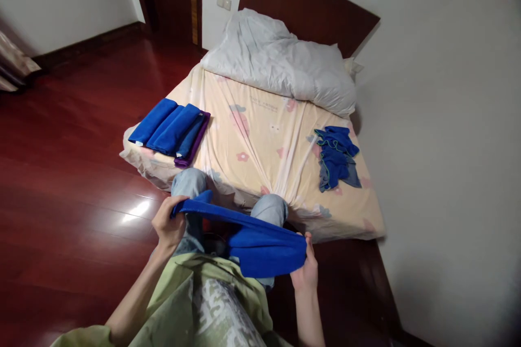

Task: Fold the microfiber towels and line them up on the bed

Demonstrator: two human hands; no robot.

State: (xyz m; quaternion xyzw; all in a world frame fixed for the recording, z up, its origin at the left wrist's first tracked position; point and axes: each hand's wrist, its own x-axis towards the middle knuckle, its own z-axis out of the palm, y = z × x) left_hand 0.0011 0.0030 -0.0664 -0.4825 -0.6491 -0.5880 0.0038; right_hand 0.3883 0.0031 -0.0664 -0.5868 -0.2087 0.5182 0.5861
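Note:
A blue towel (pixel 264 244) is stretched between my two hands, above my lap and in front of the bed's near edge. My left hand (pixel 169 222) is closed on its left end, with a corner sticking up past the fingers. My right hand (pixel 306 265) grips the other end, thumb on top. The cloth droops in a folded flap near my right hand. On the left of the bed lie several folded blue towels (pixel 173 127), with a purple towel (pixel 194 143) beside and partly under them. Crumpled blue cloths (pixel 337 154) with green edging lie at the right.
The bed (pixel 260 141) has a cream patterned sheet, pulled into creases. A bunched white quilt (pixel 280 57) lies by the dark wooden headboard (pixel 305 0). My knees (pixel 271 209) are against the near edge. A wall stands at the right; glossy red floor (pixel 81 173) extends left.

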